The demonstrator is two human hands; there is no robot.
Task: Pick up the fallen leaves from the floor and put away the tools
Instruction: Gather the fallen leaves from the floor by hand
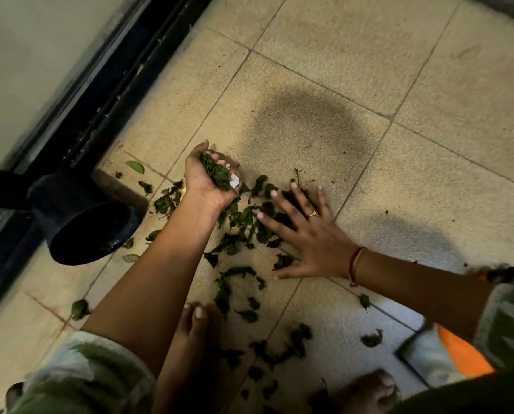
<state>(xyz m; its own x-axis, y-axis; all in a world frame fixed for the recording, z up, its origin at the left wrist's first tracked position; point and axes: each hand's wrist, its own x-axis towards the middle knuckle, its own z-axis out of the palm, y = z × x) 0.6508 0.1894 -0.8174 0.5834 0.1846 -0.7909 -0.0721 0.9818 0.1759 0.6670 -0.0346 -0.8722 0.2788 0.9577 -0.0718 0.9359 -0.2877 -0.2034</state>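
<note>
Dark green fallen leaves (244,222) lie scattered over the beige tiled floor (354,70), thickest in the middle. My left hand (208,180) is cupped palm up around a bunch of leaves (217,173) with a scrap of white paper among them. My right hand (306,234), with a ring and a red thread at the wrist, lies flat with fingers spread on the leaves, holding nothing. More leaves (279,348) lie near my bare feet.
A black pot (82,222) lies on its side at the left, mouth toward me, against a dark door sill (109,94). My bare feet (196,321) stand at the bottom. An orange and white object (456,354) sits at lower right.
</note>
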